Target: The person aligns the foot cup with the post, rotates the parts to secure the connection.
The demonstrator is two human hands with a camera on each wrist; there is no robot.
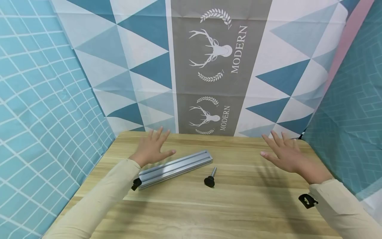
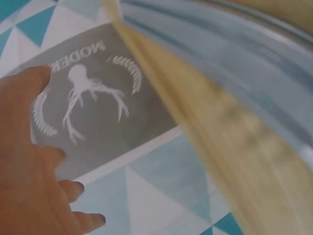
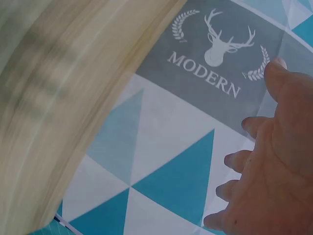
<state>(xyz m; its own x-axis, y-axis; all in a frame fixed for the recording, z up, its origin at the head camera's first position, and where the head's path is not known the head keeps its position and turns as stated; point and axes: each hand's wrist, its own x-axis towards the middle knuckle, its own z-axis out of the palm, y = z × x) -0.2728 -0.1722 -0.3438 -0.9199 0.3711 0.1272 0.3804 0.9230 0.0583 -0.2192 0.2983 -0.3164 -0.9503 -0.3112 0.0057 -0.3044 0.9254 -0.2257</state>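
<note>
A silver aluminium profile bar (image 1: 176,168) with grooves lies slantwise on the wooden table (image 1: 191,209). Just right of it is a bolt with a round black head (image 1: 210,181), its metal shank pointing away. My left hand (image 1: 151,148) hovers above the bar's left part, fingers spread, holding nothing; the left wrist view shows the bar (image 2: 230,54) apart from the fingers. Over the table's right side my right hand (image 1: 285,154) is raised with spread fingers and holds nothing. In the right wrist view that hand (image 3: 279,161) is beside bare table and cloth.
A patterned cloth (image 1: 209,66) with deer prints hangs behind the table's far edge. Blue checked cloth (image 1: 44,83) lines the left side, and a teal cloth (image 1: 349,109) the right. Black wrist mounts (image 1: 308,200) stick out from the sleeves.
</note>
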